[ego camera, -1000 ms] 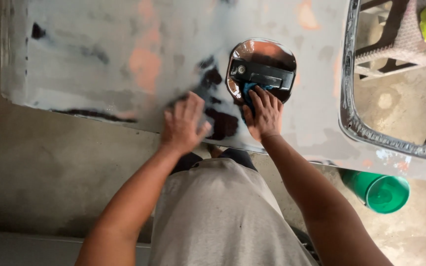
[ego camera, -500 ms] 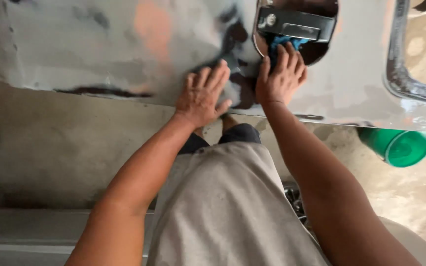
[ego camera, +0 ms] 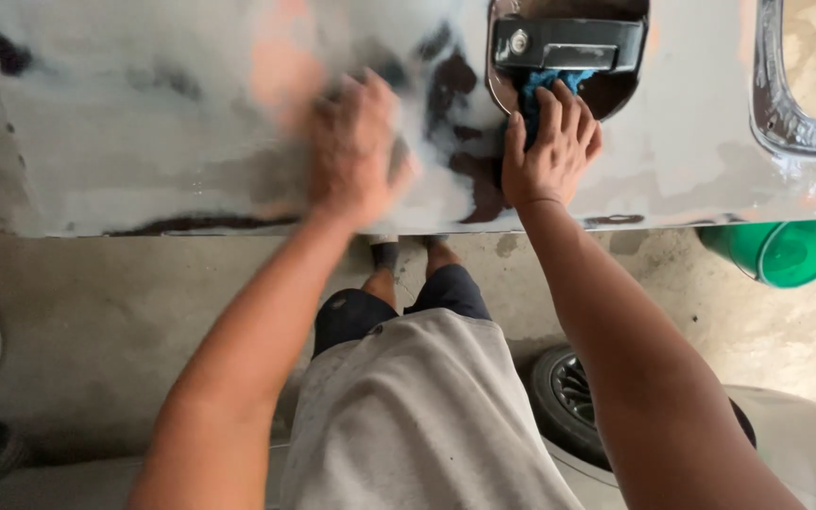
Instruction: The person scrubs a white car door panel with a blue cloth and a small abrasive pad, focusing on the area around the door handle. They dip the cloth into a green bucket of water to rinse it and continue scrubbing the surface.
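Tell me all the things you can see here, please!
Car door panel: one, grey with dark and orange patches, lying flat across the top.
Door handle: one, black, in a recess at the top of the panel.
Cloth: one, blue, under the right hand by the handle.
Bucket: one, green, on the floor at right.
Wheel: one, dark, low right.
Floor: concrete, grey.
Left hand: blurred, flat on the panel.
Right hand: pressing the cloth.

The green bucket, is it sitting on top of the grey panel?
No, the green bucket sits on the concrete floor, below the grey panel edge.
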